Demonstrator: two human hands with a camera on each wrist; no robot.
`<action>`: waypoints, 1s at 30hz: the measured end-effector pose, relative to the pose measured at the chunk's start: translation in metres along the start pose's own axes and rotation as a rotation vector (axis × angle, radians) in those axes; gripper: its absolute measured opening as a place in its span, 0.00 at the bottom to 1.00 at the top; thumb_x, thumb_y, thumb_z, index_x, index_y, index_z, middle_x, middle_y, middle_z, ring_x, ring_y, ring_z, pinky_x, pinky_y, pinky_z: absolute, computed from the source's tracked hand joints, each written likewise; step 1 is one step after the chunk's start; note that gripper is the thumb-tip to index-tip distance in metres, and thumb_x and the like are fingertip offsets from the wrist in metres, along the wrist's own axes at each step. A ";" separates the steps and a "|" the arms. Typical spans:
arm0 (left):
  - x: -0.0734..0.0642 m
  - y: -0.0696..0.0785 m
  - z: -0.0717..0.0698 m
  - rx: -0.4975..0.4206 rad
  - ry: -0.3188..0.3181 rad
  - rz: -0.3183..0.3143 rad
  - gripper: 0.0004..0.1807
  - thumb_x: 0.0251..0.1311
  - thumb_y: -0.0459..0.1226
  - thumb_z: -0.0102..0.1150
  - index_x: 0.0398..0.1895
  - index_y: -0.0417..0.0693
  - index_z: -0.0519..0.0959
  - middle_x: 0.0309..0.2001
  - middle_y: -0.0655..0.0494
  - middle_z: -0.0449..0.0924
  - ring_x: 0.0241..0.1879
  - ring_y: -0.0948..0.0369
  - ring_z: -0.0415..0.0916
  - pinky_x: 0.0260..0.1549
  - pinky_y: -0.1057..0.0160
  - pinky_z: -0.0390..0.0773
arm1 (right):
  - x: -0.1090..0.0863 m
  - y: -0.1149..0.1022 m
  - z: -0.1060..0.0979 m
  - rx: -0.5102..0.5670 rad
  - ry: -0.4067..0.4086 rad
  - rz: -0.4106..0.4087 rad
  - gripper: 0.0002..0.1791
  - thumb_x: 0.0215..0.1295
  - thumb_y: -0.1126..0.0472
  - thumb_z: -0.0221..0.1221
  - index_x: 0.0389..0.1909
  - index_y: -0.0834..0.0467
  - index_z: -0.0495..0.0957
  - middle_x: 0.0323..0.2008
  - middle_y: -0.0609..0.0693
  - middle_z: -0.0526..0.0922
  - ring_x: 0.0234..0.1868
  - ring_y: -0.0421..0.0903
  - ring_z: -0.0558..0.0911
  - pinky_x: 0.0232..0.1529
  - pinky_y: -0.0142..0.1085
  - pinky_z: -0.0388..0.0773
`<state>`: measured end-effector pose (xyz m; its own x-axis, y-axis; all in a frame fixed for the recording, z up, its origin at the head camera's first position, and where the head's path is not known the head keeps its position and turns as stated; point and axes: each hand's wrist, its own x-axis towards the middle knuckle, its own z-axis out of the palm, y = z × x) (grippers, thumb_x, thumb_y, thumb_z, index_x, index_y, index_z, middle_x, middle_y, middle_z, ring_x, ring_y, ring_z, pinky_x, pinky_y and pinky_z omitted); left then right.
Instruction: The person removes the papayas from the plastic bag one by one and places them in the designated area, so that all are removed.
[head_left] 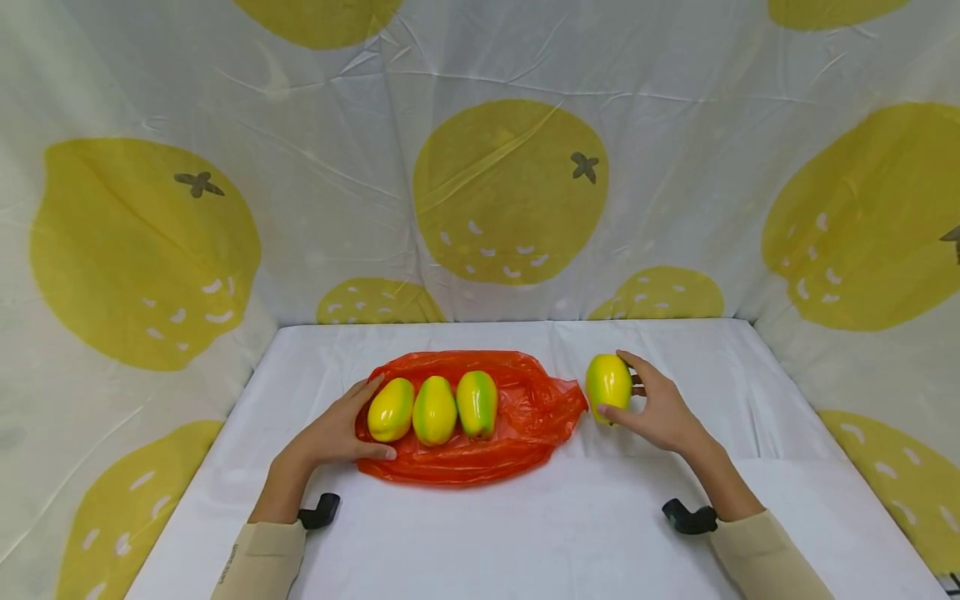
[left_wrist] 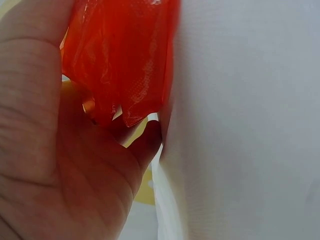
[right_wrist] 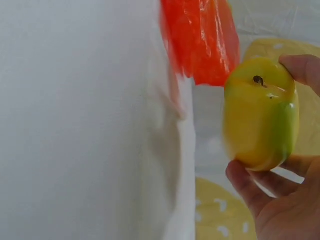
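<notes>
Three glossy yellow-green oval fruits, a left one (head_left: 391,410), a middle one (head_left: 435,410) and a right one (head_left: 477,404), lie side by side on a red plastic bag (head_left: 517,417). Around the bag's left end my left hand (head_left: 341,429) curves, thumb on the near side and fingers on the far side, beside the leftmost fruit. The left wrist view has the loose red edge of the bag (left_wrist: 125,60) between thumb and fingers. To the right of the bag, my right hand (head_left: 656,412) holds a fourth, similar fruit (right_wrist: 260,115) between thumb and fingers; a short dark stem shows.
A white cloth (head_left: 510,542) covers the table under everything. Behind and at both sides hang white curtains (head_left: 675,200) with large yellow lemon prints. A black wrist device (head_left: 321,510) sits at the left wrist, another device (head_left: 688,517) at the right.
</notes>
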<state>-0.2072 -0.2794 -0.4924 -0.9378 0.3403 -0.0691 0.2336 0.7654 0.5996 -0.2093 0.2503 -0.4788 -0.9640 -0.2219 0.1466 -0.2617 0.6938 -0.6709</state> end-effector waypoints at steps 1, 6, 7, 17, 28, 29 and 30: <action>0.000 0.000 0.000 0.000 0.000 0.003 0.70 0.39 0.64 0.79 0.84 0.56 0.50 0.80 0.45 0.53 0.75 0.41 0.59 0.65 0.31 0.72 | 0.000 0.002 0.000 -0.003 -0.002 0.004 0.53 0.60 0.45 0.72 0.79 0.58 0.56 0.71 0.61 0.69 0.58 0.61 0.80 0.59 0.58 0.81; 0.001 -0.001 0.000 -0.003 0.000 0.003 0.70 0.39 0.63 0.80 0.84 0.56 0.50 0.80 0.46 0.53 0.75 0.42 0.60 0.64 0.32 0.73 | -0.001 0.008 0.004 -0.024 -0.028 0.029 0.53 0.60 0.45 0.71 0.80 0.58 0.55 0.72 0.62 0.68 0.58 0.61 0.80 0.59 0.58 0.81; 0.001 -0.001 0.000 -0.001 0.000 0.007 0.70 0.39 0.63 0.79 0.84 0.55 0.50 0.80 0.45 0.53 0.75 0.42 0.60 0.64 0.32 0.73 | -0.001 0.008 0.005 -0.026 -0.034 0.032 0.53 0.60 0.45 0.71 0.80 0.58 0.55 0.72 0.62 0.67 0.58 0.61 0.80 0.60 0.58 0.81; 0.001 -0.001 -0.001 -0.001 -0.005 -0.006 0.71 0.37 0.64 0.80 0.84 0.58 0.50 0.80 0.48 0.54 0.74 0.44 0.61 0.64 0.34 0.74 | 0.005 0.008 0.019 -0.028 -0.071 0.023 0.52 0.60 0.45 0.70 0.80 0.57 0.55 0.73 0.60 0.67 0.59 0.59 0.79 0.60 0.57 0.80; 0.002 0.000 0.001 -0.016 -0.004 0.001 0.69 0.39 0.63 0.80 0.84 0.58 0.50 0.80 0.47 0.54 0.75 0.42 0.60 0.64 0.34 0.74 | 0.012 0.000 0.029 -0.010 -0.114 0.008 0.53 0.60 0.45 0.70 0.80 0.57 0.54 0.74 0.59 0.67 0.60 0.58 0.79 0.60 0.55 0.82; 0.002 0.000 0.001 -0.015 -0.005 0.001 0.69 0.39 0.63 0.80 0.84 0.57 0.50 0.80 0.46 0.54 0.75 0.42 0.60 0.64 0.34 0.74 | 0.012 0.000 0.030 -0.011 -0.118 0.008 0.53 0.60 0.45 0.70 0.80 0.57 0.54 0.73 0.59 0.67 0.60 0.58 0.79 0.60 0.54 0.82; 0.001 0.000 0.001 -0.012 -0.006 0.000 0.69 0.39 0.63 0.80 0.84 0.57 0.50 0.80 0.46 0.54 0.75 0.42 0.60 0.64 0.33 0.73 | 0.013 -0.001 0.030 -0.010 -0.121 0.007 0.53 0.60 0.46 0.70 0.80 0.57 0.54 0.73 0.59 0.67 0.60 0.58 0.79 0.60 0.54 0.82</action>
<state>-0.2084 -0.2785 -0.4930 -0.9362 0.3436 -0.0734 0.2307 0.7586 0.6093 -0.2197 0.2258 -0.4982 -0.9534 -0.2972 0.0526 -0.2556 0.7022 -0.6645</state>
